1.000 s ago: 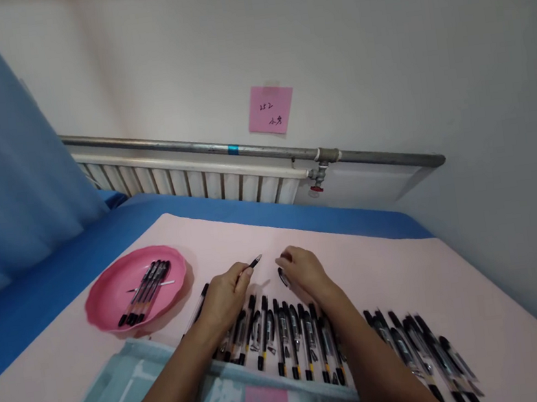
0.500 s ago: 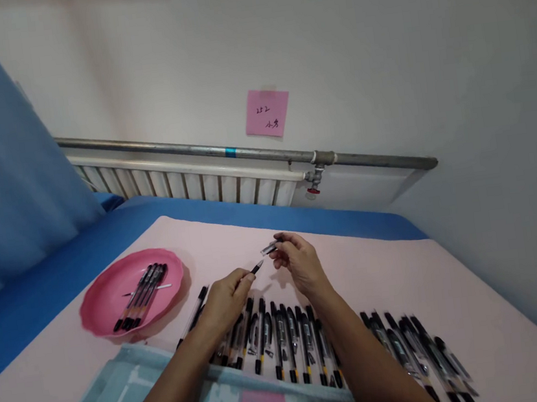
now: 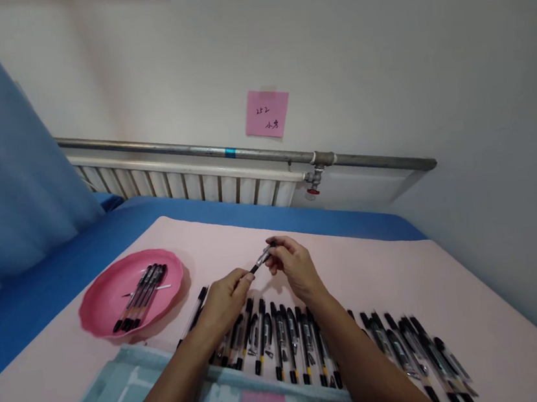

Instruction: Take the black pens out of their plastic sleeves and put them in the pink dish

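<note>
My left hand is closed around the barrel of a pen, whose tip end points up and to the right. In my right hand a clear pen cap is pinched between thumb and fingers, and it sits over the pen's tip. How far the cap is pushed on, I cannot tell. Below my hands lies a row of pen barrels and caps with small metal tips among them, partly hidden by my forearms.
To the left, a pink bowl holds several pens and a thin white refill. More pen parts lie at the right. A light blue printed cloth is at the near edge. The pink sheet covers a blue surface by the wall.
My right hand has moved slightly left, bringing the cap from just apart of the pen tip onto it. My left hand has stayed nearly in place.
</note>
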A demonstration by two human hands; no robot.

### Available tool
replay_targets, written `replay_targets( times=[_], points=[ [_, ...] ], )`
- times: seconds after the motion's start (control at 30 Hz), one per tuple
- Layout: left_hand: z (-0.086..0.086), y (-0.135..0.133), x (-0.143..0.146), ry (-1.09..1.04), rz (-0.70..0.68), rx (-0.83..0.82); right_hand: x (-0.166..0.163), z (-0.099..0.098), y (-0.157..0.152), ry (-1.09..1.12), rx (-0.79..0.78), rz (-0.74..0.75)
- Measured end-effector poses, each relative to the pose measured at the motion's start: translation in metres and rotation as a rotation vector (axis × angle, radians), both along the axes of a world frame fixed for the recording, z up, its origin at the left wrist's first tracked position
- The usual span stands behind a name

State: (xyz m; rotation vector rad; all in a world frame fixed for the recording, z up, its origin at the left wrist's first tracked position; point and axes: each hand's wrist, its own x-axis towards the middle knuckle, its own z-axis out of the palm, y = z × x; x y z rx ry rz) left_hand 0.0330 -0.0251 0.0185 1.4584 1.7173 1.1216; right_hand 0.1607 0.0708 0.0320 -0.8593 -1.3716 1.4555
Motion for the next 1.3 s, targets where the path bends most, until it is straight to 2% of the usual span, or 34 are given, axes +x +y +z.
replay_targets(
  times=[0.2,0.5,0.7,0.93,1.1,1.2,1.3],
  points=[
    [-0.004,0.001,-0.002,-0.023,0.000,0.001,-0.005,-0.003,-0.007,-0.073,-0.026,0.161],
    [-0.009,0.003,-0.003,-0.013,-0.015,0.042,-0.002,-0.003,-0.006,-0.025,-0.083,0.268],
    [-0.007,0.003,-0.002,0.062,-0.006,0.063,-0.001,-0.008,-0.003,-0.003,-0.125,0.296],
    [-0.008,0.003,-0.002,0.252,-0.007,0.101,-0.001,-0.012,-0.002,-0.018,-0.167,0.314],
    [-0.002,0.004,-0.010,0.360,0.017,0.084,-0.012,-0.012,-0.011,0.012,-0.126,0.259],
    [0.010,-0.001,-0.034,0.484,0.143,0.045,-0.017,-0.010,-0.015,-0.010,-0.047,0.210],
    [0.021,-0.012,-0.071,0.706,0.411,-0.198,-0.016,-0.008,-0.016,-0.093,-0.020,0.172]
  ],
)
